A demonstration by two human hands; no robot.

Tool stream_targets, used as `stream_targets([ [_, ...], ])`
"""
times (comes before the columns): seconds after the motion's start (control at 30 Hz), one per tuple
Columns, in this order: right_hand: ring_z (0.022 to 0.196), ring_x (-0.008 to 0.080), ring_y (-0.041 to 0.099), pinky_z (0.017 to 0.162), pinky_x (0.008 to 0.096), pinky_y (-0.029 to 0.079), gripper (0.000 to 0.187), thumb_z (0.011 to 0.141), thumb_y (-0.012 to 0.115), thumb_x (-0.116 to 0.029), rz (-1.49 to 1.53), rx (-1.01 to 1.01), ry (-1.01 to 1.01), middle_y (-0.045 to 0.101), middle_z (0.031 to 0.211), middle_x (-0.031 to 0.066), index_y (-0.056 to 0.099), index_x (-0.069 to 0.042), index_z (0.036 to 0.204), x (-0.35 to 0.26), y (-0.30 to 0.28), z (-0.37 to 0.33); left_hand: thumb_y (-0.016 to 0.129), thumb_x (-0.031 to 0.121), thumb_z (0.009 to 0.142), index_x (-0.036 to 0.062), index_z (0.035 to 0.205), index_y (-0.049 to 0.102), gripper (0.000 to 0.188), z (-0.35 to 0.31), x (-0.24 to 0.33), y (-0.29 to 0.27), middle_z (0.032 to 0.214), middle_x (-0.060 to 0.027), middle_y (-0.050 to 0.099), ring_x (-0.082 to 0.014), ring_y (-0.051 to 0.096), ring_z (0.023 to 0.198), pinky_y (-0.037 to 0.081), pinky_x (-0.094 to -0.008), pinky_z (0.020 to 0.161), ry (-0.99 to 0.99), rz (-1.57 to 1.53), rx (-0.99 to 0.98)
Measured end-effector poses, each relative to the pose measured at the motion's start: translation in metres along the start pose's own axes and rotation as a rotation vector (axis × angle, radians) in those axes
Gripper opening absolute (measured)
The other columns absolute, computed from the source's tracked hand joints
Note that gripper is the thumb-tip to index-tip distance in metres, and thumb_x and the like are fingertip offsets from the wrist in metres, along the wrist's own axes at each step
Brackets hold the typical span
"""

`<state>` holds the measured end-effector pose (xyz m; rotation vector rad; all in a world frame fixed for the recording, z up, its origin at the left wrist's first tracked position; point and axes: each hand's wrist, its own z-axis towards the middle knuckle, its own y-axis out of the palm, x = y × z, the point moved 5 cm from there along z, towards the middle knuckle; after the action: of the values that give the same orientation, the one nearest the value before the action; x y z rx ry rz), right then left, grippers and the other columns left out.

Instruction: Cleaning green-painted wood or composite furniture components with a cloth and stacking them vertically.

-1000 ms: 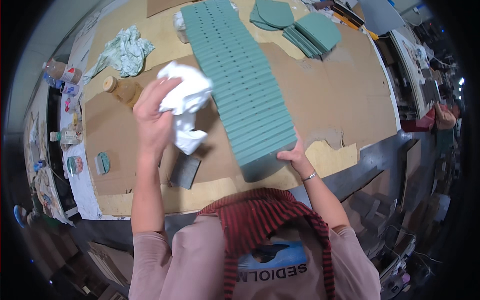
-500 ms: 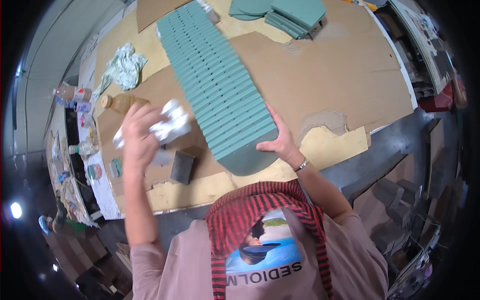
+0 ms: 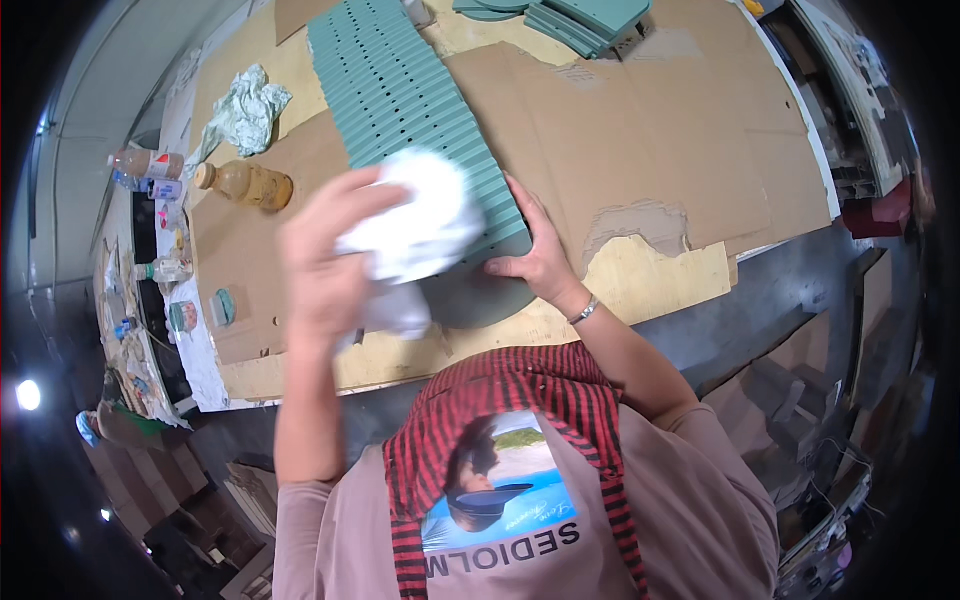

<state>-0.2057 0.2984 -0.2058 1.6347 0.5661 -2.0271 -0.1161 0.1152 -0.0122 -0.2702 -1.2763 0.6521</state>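
A long row of green slats (image 3: 405, 100), closely stacked and dotted with dark holes, stretches away from me across the cardboard-covered table. Its near end shows a smooth, rounded green face. My right hand (image 3: 540, 252) grips the near right corner, thumb on the end face and fingers along the side. Bunched white cloth (image 3: 425, 210) is in my left hand (image 3: 328, 255), over the near left part of the row. Both are smeared by motion, and whether the cloth touches the slats I cannot tell. Hand and cloth hide that side's edge.
A bottle of amber liquid (image 3: 250, 186) and a crumpled pale green cloth (image 3: 245, 112) lie on the left. More green pieces (image 3: 585, 25) are stacked at the back. Torn cardboard (image 3: 640, 140) covers the right of the table. Bottles (image 3: 145, 165) stand beyond the left edge.
My left hand has swung right with the white cloth, from beside the slats to over their near end. The dark block seen earlier no longer shows. My right hand keeps its grip.
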Motion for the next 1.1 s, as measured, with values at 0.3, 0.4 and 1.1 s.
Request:
stream_targets([
  [0.3,0.142,0.0330,0.039,0.117,0.0407,0.032,0.116,0.061,0.091,-0.046,0.001,0.016,0.008,0.040,0.152,0.0202,0.035,0.001,0.151,0.000,-0.003,-0.003,0.039,-0.013,0.057,-0.0007,0.098,0.078,0.058,-0.095,-0.092,-0.078,0.109,-0.0230,0.071,-0.0318,0.068,0.107,0.052,-0.0397,0.098,-0.473,0.260,0.035],
  [0.4,0.141,0.0338,0.038,0.117,0.0412,0.032,0.116,0.061,0.091,-0.046,0.004,0.020,0.018,0.039,0.152,0.0206,0.035,0.001,0.151,0.002,-0.009,-0.004,0.041,-0.010,0.060,-0.0025,0.103,0.075,0.055,-0.031,-0.049,-0.062,0.116,-0.0247,0.068,-0.0359,0.065,0.111,0.049,-0.0399,0.101,-0.223,0.379,0.058],
  [1.1,0.141,0.0382,0.037,0.116,0.0453,0.032,0.118,0.060,0.091,-0.046,-0.053,-0.036,0.016,0.036,0.153,0.0230,0.033,0.000,0.152,-0.001,-0.004,-0.003,0.075,0.027,0.080,0.0039,0.134,0.059,0.061,0.111,-0.121,0.031,0.139,-0.0207,0.050,-0.0428,0.045,0.124,0.038,-0.0509,0.108,-0.104,0.885,0.174],
])
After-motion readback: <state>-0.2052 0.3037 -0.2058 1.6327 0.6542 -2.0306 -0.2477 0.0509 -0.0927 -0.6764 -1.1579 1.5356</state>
